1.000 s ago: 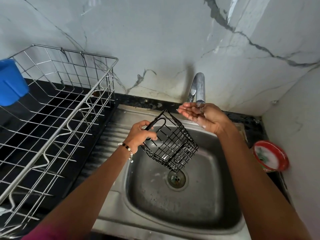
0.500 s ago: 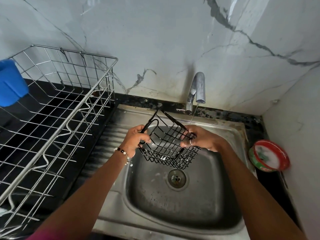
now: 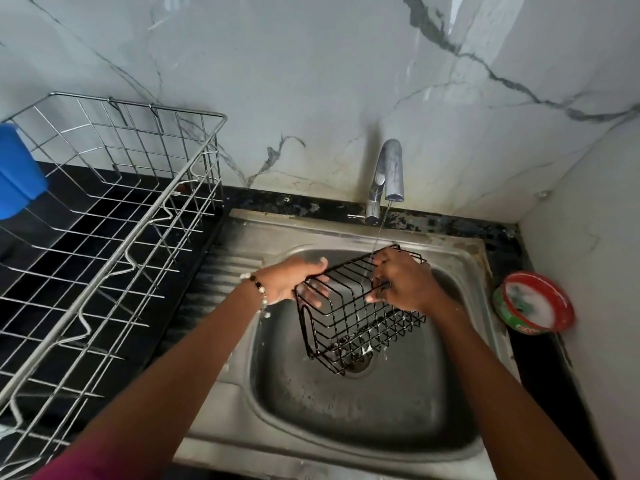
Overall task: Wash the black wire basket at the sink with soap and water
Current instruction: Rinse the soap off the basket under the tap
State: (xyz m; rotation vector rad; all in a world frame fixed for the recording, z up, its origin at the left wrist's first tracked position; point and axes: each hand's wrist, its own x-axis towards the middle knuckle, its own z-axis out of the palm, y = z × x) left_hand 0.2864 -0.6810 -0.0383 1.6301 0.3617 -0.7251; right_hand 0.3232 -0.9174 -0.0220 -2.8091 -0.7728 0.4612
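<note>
The black wire basket [image 3: 349,317] hangs tilted on its side over the steel sink [image 3: 346,410], above the drain. My left hand [image 3: 294,280] grips its left end, fingers hooked around the wires. My right hand [image 3: 401,282] holds the upper right rim. A thin stream of water runs from the chrome tap [image 3: 389,174] onto the basket's top edge beside my right fingers. White suds cling to the lower wires.
A large steel dish rack [image 3: 104,216] stands on the black counter at the left, with a blue container [image 3: 17,174] at its far edge. A red-rimmed soap tub [image 3: 535,303] sits right of the sink against the wall.
My right hand left the tap and took hold of the basket. Both hands turned the basket onto its side and lowered it under the running water.
</note>
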